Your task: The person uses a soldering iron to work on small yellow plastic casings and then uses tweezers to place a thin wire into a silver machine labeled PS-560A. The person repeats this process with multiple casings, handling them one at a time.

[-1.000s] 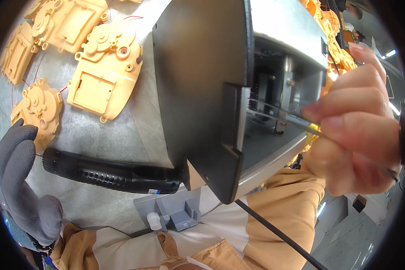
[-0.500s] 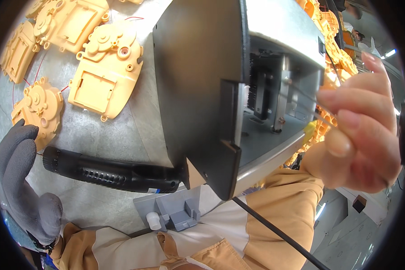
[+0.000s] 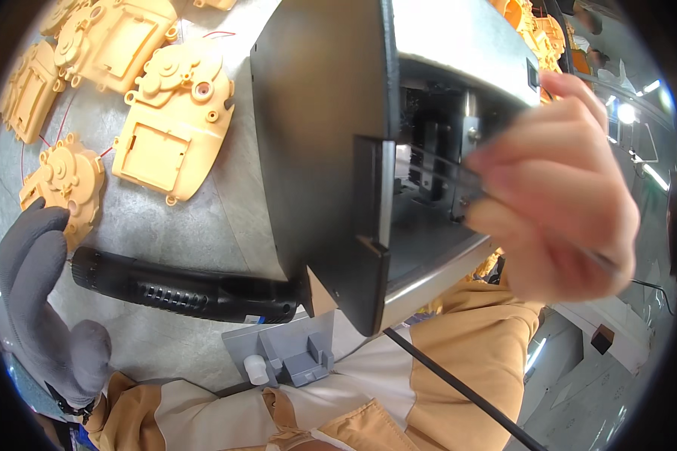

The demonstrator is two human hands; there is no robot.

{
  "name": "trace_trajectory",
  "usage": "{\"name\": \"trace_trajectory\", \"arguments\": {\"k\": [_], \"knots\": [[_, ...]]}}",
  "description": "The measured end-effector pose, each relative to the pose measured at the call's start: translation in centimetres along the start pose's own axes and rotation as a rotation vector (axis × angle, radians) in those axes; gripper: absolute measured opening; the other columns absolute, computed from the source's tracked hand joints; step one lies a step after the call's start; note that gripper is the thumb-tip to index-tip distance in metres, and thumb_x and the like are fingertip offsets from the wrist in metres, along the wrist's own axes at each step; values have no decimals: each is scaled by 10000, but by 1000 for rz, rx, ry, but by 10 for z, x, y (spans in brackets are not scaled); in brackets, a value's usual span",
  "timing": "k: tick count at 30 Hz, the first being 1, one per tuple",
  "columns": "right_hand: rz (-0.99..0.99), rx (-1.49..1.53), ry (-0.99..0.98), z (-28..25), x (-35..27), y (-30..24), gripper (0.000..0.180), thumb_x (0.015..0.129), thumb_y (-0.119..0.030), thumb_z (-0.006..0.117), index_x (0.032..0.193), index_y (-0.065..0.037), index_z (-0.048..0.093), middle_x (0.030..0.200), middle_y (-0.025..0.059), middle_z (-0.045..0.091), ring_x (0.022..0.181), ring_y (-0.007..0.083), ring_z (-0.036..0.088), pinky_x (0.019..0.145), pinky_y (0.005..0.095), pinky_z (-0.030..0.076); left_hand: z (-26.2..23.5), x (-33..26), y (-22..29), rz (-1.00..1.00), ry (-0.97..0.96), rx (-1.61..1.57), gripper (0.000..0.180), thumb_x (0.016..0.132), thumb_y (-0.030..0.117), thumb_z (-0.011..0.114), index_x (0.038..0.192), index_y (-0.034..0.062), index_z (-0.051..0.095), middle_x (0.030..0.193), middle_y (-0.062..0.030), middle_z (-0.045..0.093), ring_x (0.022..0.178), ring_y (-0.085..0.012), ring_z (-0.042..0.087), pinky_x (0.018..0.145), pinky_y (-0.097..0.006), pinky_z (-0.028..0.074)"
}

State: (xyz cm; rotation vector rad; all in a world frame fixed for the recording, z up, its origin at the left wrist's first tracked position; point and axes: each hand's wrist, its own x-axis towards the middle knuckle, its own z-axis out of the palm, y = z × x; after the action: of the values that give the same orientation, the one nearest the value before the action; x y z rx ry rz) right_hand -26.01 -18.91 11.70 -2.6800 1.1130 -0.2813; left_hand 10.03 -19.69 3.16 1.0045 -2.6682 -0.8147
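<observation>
My right hand, bare and blurred by motion, pinches thin metal tweezers. Their tips reach into the open side of a box-shaped machine with a black front panel and pale metal casing. Inside it, a metal post and dark mechanical parts show. On the left, my left hand wears a grey glove. Its fingers are stretched out, thumb apart, with the fingertips at the edge of a small yellow-orange plastic housing; whether they press on it I cannot tell.
A black cylindrical power tool lies before the machine. Nearer stands a grey plastic fixture with a white knob. Larger yellow housings with red wires lie at the far left; more are piled behind the machine. A black cable crosses my lap.
My right hand has moved left, toward the machine's opening, and the tweezers now reach deeper inside. The machine appears shifted slightly left. My left hand has barely moved.
</observation>
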Motion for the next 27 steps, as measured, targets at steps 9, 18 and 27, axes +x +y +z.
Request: {"name": "trace_trajectory", "arguments": {"k": [9,18,27], "knots": [[47,-3,527,-30,-49,-17,235,930,-238,481,987,-15,531,856,205,592,697,282,570,750,492,463,19,60,53,440,537,-122,504,834,371,539,1147,-19,477,1104,-221,530,1037,-338,523,940,-453,386],[442,192,1376,-2,-183,-75,297,911,-314,510,962,-22,535,835,138,599,769,289,615,712,416,545,46,136,122,366,279,210,489,625,284,759,1033,121,545,675,-48,550,712,-237,563,848,-347,449],[778,604,1510,70,-208,-131,297,949,-225,461,1117,19,483,698,92,576,603,164,583,589,276,514,-4,163,111,226,294,-188,436,754,260,712,1100,53,547,987,-60,618,876,-139,591,777,-277,476]]}}
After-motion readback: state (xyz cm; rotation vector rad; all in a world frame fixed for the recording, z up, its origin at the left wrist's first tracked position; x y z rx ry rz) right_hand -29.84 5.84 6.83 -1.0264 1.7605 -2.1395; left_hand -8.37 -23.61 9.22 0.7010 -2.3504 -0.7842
